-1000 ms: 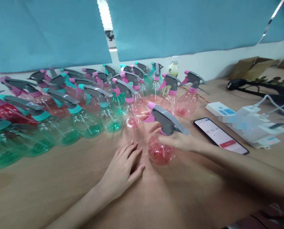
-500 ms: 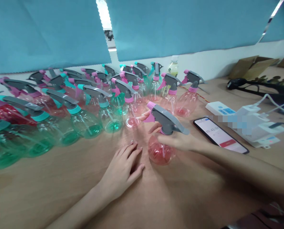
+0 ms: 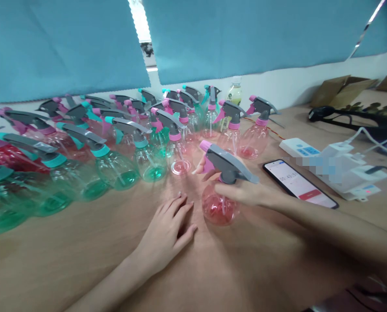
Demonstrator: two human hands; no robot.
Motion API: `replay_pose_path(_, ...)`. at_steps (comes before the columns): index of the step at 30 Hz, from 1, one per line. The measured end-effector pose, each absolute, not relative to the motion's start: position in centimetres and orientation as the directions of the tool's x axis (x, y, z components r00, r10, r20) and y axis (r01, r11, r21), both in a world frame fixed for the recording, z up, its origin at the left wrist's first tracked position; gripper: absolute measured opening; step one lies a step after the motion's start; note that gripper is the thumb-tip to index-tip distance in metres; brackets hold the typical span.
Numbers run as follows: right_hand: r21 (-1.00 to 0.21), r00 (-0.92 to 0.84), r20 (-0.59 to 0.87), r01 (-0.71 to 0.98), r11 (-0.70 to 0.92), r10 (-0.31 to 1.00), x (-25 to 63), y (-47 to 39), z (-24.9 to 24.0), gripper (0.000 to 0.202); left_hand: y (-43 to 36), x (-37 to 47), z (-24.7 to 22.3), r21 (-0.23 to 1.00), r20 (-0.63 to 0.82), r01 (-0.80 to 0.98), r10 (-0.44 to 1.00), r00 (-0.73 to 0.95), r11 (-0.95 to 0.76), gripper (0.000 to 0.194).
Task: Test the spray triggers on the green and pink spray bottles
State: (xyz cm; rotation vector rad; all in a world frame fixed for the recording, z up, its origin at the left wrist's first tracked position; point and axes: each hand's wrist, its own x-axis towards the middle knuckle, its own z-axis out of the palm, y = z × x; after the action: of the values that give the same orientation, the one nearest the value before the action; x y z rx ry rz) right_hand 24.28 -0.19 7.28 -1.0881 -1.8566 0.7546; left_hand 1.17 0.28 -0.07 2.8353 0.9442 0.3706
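left hand (image 3: 165,232) palm down; right hand (image 3: 239,191) curled

Losing sight of some of the right hand (image 3: 242,192) now, fingers partly covered by the head of the red spray bottle (image 3: 221,210); can't tell a squeezed pink trigger (image 3: 208,165) from a loose one! Seeing the left forearm (image 3: 105,284) chopped by the bottom edge, and a green spray bottle (image 3: 9,221) losing its nozzle to the left edge. Missing most of a drink bottle's (image 3: 235,93) base behind others, label too small to read. Squinting at the phone (image 3: 297,184), digits smeared; meeting pixelation across the power strip (image 3: 295,149), and a blurred dark shape (image 3: 349,300) lower right, impossible to name
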Motion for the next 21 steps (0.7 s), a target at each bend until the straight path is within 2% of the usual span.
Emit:
replay_pose_path(4,-0.781,-0.291,0.406,0.383,0.494,0.866,24.2,-0.3,7.9,0.017,0.3,1.1,-0.1,0.206,0.194,0.573,0.607,0.771,-0.793,0.040)
replay_pose_path(10,-0.782,-0.203,0.414,0.421,0.461,0.887,23.9,-0.5,8.0,0.014,0.3,1.2,-0.1,0.182,0.182,0.572,0.599,0.780,-0.800,0.042)
replay_pose_path(15,-0.777,-0.217,0.334,0.487,0.398,0.917,24.4,-0.4,7.1,0.012,0.3,1.2,-0.1,0.191,0.191,0.572,0.602,0.776,-0.798,0.041)
replay_pose_path(21,-0.756,-0.137,0.276,0.580,0.303,0.951,24.2,-1.0,7.5,0.008,0.3,1.2,-0.1,0.184,0.200,0.569,0.597,0.777,-0.801,0.040)
